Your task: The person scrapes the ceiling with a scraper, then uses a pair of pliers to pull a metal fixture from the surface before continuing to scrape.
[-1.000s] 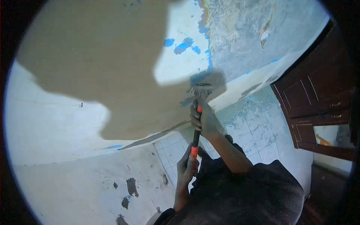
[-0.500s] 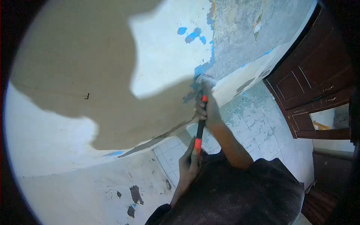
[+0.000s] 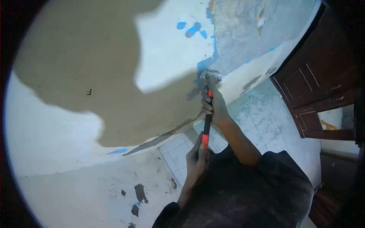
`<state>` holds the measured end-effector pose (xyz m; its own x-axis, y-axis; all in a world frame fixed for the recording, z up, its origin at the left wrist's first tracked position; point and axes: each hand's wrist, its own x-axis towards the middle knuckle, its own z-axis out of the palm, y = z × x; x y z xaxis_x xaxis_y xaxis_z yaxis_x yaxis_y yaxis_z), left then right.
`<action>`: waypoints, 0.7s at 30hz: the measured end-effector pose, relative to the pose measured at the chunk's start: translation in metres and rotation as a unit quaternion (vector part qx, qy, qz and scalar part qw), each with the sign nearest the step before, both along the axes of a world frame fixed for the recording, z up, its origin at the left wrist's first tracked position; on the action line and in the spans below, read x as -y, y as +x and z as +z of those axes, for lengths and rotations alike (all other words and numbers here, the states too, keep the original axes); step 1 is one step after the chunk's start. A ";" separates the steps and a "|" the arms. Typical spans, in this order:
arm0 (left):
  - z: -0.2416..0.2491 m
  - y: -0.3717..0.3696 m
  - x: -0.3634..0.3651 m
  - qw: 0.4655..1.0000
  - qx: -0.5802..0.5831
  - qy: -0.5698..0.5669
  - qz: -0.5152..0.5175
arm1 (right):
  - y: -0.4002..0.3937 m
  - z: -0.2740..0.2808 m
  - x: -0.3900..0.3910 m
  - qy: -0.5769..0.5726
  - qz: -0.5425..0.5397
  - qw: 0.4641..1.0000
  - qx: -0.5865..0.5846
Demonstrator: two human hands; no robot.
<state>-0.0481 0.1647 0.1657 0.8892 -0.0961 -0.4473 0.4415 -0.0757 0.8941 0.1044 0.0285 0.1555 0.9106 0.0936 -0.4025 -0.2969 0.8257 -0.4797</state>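
Observation:
A long-handled scraper (image 3: 207, 125) with a black and red handle reaches up to the wall. My right hand (image 3: 213, 102) wraps round its upper shaft, just below the head. Lower down, my left hand (image 3: 197, 154) grips the red part near the handle's end. The pale, dusty scraper head (image 3: 211, 76) is at the wall (image 3: 171, 53), beside a ragged blue paint edge and bare grey plaster. Its blade edge is too blurred to make out.
Paint flakes and dust lie on the tiled floor (image 3: 266, 125) by the wall's foot. A dark wooden cabinet (image 3: 315, 79) stands at the right. A small hook (image 3: 89, 92) sticks out of the wall at the left.
Both hands and the scraper have shifted slightly right in the view, and the scraper head shows a little higher. The wall and cabinet have also shifted slightly as the camera moved.

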 end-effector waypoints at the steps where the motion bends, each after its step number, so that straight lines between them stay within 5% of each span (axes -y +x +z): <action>1: 0.018 -0.001 0.000 0.999 -0.021 -0.024 0.005 | -0.004 -0.002 -0.002 -0.002 -0.003 1.000 -0.002; 21: 0.022 0.008 0.014 0.998 0.029 0.045 0.018 | 0.001 0.007 0.006 0.065 0.001 0.998 0.014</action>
<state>-0.0405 0.1505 0.1881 0.9161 -0.0248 -0.4001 0.3930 -0.1410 0.9086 0.1055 0.0229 0.1627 0.9206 0.1462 -0.3620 -0.2878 0.8808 -0.3761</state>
